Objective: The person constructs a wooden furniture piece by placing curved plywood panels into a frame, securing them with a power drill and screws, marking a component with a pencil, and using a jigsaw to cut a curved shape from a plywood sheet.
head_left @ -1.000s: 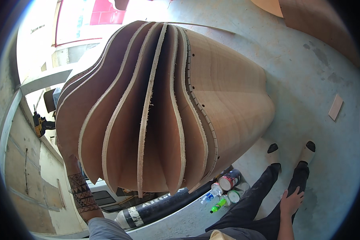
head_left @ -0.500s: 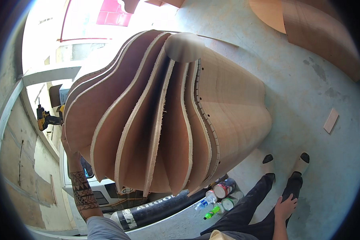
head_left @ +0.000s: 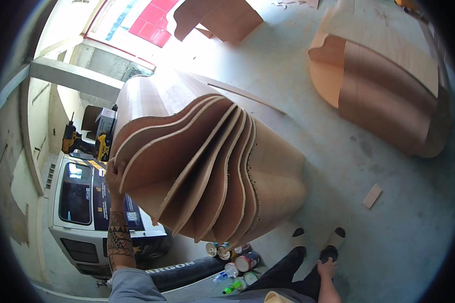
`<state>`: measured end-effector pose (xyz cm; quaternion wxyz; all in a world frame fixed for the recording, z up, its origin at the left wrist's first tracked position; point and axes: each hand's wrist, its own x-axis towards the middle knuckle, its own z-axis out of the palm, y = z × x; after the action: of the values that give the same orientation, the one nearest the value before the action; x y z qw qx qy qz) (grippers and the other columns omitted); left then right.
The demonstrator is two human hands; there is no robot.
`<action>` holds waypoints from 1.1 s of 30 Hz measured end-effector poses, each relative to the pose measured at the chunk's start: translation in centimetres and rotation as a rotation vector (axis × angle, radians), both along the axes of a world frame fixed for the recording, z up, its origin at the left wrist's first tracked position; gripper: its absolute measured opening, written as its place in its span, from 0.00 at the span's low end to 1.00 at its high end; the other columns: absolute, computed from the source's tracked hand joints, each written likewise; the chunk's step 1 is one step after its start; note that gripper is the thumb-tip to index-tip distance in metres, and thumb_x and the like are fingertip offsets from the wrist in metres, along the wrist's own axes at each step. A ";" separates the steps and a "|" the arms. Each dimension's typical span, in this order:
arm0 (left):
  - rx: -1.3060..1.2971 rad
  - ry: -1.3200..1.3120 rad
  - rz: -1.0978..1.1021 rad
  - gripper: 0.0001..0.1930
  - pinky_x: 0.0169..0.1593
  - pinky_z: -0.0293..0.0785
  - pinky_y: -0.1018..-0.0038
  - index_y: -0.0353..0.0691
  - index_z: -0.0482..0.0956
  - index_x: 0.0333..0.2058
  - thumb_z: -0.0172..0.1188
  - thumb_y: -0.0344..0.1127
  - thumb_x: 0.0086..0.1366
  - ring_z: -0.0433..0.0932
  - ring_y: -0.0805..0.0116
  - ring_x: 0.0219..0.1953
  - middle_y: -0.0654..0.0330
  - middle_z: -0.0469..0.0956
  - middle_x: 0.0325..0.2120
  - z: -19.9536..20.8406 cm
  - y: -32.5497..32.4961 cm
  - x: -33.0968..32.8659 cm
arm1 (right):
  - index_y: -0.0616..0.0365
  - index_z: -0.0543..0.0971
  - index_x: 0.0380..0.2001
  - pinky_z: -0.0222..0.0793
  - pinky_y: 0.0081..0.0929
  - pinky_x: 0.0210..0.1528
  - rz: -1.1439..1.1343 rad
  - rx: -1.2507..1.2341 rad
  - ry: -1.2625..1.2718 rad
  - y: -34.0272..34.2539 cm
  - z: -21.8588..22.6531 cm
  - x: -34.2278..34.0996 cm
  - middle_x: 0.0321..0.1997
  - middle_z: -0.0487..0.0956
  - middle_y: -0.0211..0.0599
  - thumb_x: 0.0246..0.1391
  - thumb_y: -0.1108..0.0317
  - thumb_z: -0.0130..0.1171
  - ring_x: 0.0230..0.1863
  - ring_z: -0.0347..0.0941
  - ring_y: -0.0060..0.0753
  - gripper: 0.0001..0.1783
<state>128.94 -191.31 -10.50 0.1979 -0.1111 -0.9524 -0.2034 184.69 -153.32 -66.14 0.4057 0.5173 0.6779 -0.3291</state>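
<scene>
Several curved wooden panels (head_left: 159, 146) fan out, one edge clamped by the left hand's (head_left: 115, 175) fingers, the right hand (head_left: 327, 268) hanging, fingers slightly apart, before dark trousers (head_left: 279, 270).

The scene was viewed from the person's head through a wide fisheye lens, the camera was pointed steeply downward, the ribbed plywood form (head_left: 210, 169) was framed close at centre, feet (head_left: 334, 241) were seen from above, floor (head_left: 333, 166) was taken in beyond.
</scene>
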 end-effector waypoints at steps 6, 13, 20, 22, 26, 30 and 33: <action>-0.056 0.069 -0.102 0.12 0.48 0.79 0.66 0.34 0.81 0.50 0.64 0.37 0.76 0.83 0.65 0.41 0.54 0.85 0.38 -0.2 3.4 0.7 | 0.65 0.85 0.52 0.77 0.42 0.58 -0.418 -0.085 0.366 7.9 -6.0 3.0 0.46 0.88 0.52 0.64 0.49 0.66 0.52 0.85 0.47 0.28; -0.120 0.086 -0.015 0.12 0.49 0.78 0.67 0.37 0.81 0.51 0.65 0.38 0.75 0.84 0.64 0.43 0.54 0.86 0.39 -0.1 3.1 1.2 | 0.63 0.85 0.48 0.78 0.43 0.55 -0.330 0.030 0.384 16.7 -2.5 -2.6 0.47 0.88 0.49 0.65 0.51 0.65 0.50 0.85 0.46 0.23; 0.041 0.044 0.017 0.10 0.60 0.75 0.65 0.34 0.81 0.49 0.64 0.32 0.74 0.82 0.66 0.46 0.55 0.84 0.41 -0.4 3.5 1.4 | 0.64 0.85 0.52 0.78 0.46 0.60 -0.167 -0.058 0.394 18.8 -1.5 -13.5 0.53 0.87 0.55 0.64 0.48 0.64 0.56 0.84 0.55 0.28; -0.053 0.070 0.037 0.10 0.65 0.71 0.62 0.34 0.80 0.49 0.64 0.32 0.74 0.82 0.64 0.47 0.55 0.84 0.41 -0.3 2.9 1.6 | 0.62 0.84 0.54 0.77 0.46 0.62 -0.040 -0.103 0.401 19.0 0.1 -18.5 0.54 0.87 0.54 0.64 0.47 0.64 0.58 0.83 0.55 0.29; -0.116 0.052 0.028 0.10 0.77 0.59 0.54 0.34 0.80 0.48 0.63 0.33 0.73 0.82 0.59 0.49 0.55 0.84 0.41 -0.2 2.9 1.5 | 0.61 0.84 0.56 0.76 0.46 0.64 0.105 -0.156 0.498 19.3 2.1 -29.2 0.56 0.86 0.54 0.65 0.47 0.63 0.60 0.82 0.55 0.28; -0.168 0.051 0.048 0.12 0.76 0.60 0.52 0.33 0.80 0.48 0.65 0.34 0.71 0.82 0.57 0.51 0.55 0.84 0.42 0.4 2.7 2.3 | 0.61 0.83 0.56 0.75 0.45 0.64 0.078 -0.184 0.635 19.3 4.6 -38.8 0.56 0.86 0.54 0.66 0.48 0.62 0.59 0.82 0.54 0.28; -0.193 0.026 0.065 0.15 0.76 0.61 0.52 0.35 0.80 0.52 0.67 0.35 0.69 0.84 0.55 0.51 0.53 0.85 0.42 0.0 3.5 1.7 | 0.62 0.84 0.56 0.77 0.41 0.61 0.126 -0.197 0.669 19.9 6.6 -43.2 0.53 0.87 0.52 0.68 0.50 0.62 0.56 0.84 0.49 0.26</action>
<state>130.62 -187.78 -10.48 0.2051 -0.1015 -0.9681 -0.1026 141.54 -133.46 -59.51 0.2288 0.2963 0.7688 -0.5185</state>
